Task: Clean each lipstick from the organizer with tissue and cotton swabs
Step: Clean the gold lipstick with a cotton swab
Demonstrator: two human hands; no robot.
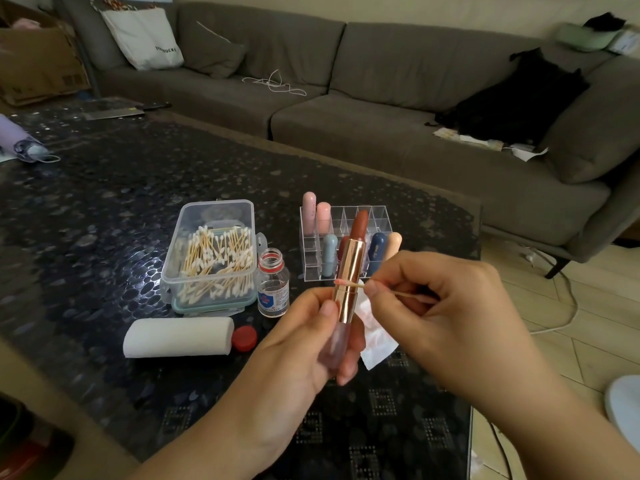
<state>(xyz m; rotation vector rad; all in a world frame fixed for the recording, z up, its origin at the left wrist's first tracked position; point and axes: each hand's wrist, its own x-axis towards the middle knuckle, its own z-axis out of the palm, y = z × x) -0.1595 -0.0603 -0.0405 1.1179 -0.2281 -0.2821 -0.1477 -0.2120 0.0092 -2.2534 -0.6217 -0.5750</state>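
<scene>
Standing right by the worktop [104, 209] here. Closest to me, the left hand [304, 344] has its fingers [348, 362] wrapped round the clear base of an opened lipstick [349, 268], holding it upright with the brownish-red bullet twisted up. The right hand [446, 306] pinches a cotton swab [360, 285] between thumb and forefinger, its pink-stained tip touching the rose-gold tube, right at the seam. So I'd say we're mid swab step on this one, working gunk out of the groove. Next move probably calls for a steady little turn of the tube so the tip follows the seam round, and a fresh swab since this one looks used up.

Just behind the hands lies a crumpled tissue [375, 341] with reddish smears. A bit further: a tissue roll [178, 337], a red cap [244, 338], an open little bottle [273, 284] and the tub of swabs [213, 251]. Beyond that, the clear organizer [346, 233] with several capped lipsticks waiting.
</scene>
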